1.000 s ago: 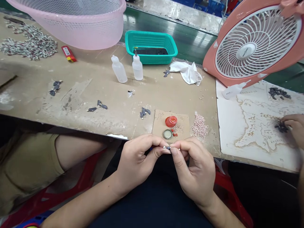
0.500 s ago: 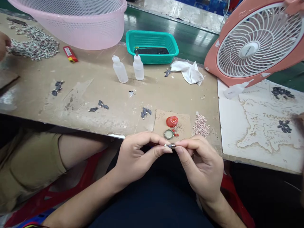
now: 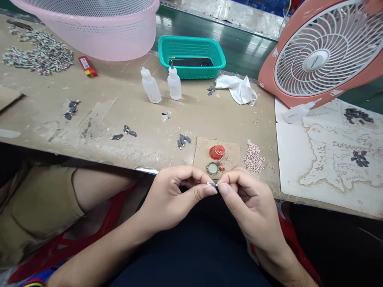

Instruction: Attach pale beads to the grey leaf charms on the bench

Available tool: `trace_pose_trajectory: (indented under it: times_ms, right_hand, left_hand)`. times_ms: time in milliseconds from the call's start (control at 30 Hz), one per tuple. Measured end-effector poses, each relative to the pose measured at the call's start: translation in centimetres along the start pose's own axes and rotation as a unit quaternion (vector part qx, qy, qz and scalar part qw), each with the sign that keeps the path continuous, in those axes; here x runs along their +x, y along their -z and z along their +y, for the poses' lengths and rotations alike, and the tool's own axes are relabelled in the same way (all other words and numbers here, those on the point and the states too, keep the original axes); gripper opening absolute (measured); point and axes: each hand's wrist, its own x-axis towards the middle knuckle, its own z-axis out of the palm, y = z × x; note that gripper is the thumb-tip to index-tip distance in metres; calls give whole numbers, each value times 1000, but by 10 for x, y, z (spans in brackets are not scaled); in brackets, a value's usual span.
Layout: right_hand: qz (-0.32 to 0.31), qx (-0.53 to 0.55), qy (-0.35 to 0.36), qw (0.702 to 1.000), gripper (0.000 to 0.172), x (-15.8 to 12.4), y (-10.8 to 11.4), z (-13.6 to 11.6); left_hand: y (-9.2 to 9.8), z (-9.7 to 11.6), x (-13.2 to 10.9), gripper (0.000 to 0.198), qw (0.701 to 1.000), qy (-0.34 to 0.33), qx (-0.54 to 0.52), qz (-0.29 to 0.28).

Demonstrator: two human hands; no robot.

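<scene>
My left hand [image 3: 179,195] pinches a small dark grey piece with a pale tip [image 3: 213,185] between thumb and forefinger. From the other side, the thumb and forefinger of my right hand [image 3: 248,201] close on the piece's other end. Just beyond my fingers lie a bottle cap [image 3: 212,168], a few red bits [image 3: 222,168] and a red cup [image 3: 217,152], all on a cardboard square [image 3: 202,149]. A heap of tiny pinkish beads [image 3: 254,158] is to their right. Similar grey pieces [image 3: 183,140] lie in a cluster to the left.
Two squeeze bottles [image 3: 151,87] stand before a green basket [image 3: 191,75]. A pink basket [image 3: 98,40], a box-cutter-like red item [image 3: 87,66] and a pile of small parts [image 3: 38,54] are at left. An orange fan [image 3: 317,59] and white cloth [image 3: 239,89] stand right. Someone's leg [image 3: 101,183] is beside me.
My right hand has shifted slightly left, its fingertips closer to my left ones, covering more of the piece. Another person's hand at the far left has gone out of view.
</scene>
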Motion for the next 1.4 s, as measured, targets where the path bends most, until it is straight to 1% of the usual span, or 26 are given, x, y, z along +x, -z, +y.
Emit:
trace_pose_trajectory:
  times_ms: [100,200,400,500,633,833,1000,1200,1400]
  right_hand:
    - [-11,30,-33,999,15,-1,0,1]
    - [1,36,-36,999,13,-2,-2,4]
    - [31,26,-14,999,4,-4,-4,8]
    - [43,35,-14,998,5,-6,-7,11]
    - [52,97,-44,993,11,-8,-14,17]
    - [52,154,-75,984,19,-10,-21,21]
    - [62,176,-79,979,15,-12,-22,23]
    - [70,153,-83,982,14,-12,-23,22]
    - [59,137,-69,986,19,-11,-23,21]
  left_hand:
    - [3,1,2,11,997,61,-40,-29]
    - [5,0,5,11,990,97,-86,-52]
    - [5,-5,9,9,980,110,-156,-47]
    - [2,-8,7,12,971,124,-202,-44]
    - [-3,-14,4,14,960,135,-241,-36]
    - [-5,-14,2,15,970,130,-204,-29]
    - [-5,-10,1,17,978,121,-170,-25]
    - [-8,-7,-1,17,989,86,-116,7]
    - [-9,-6,-2,11,992,66,-111,11]
